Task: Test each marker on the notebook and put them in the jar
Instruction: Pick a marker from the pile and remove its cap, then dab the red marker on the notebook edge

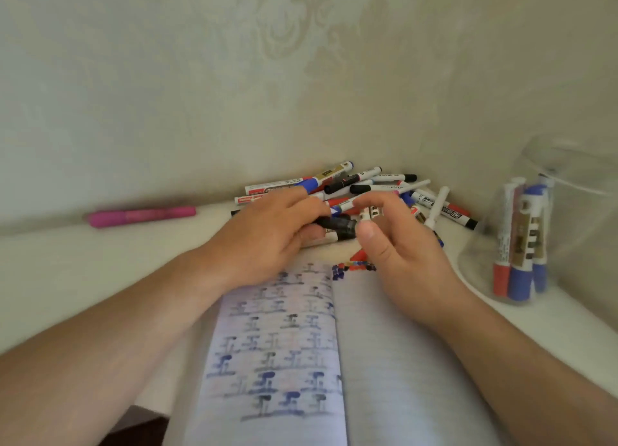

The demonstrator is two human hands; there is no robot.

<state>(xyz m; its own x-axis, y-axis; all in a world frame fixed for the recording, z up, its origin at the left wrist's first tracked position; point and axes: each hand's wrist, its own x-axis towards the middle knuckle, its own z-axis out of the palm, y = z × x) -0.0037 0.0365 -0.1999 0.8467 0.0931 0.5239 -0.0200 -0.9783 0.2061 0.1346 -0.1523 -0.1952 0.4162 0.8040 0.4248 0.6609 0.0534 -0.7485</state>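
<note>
Glossy black-capped marker point(336, 226) in left hand point(267, 241) — curled fingers point(302, 208), clear jar point(548, 231) nearby

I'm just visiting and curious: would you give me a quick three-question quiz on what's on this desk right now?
1. True or false: the glass jar already holds some markers.
2. Which hand grips the black marker? A. left hand B. right hand C. neither
3. Fill in: the lone marker lying apart at the left, by the wall, is ____.

Key:
1. True: several stand inside with red and blue caps down.
2. A: its fingers curl round the marker; the right hand is beside the cap end.
3. Pink.
</note>
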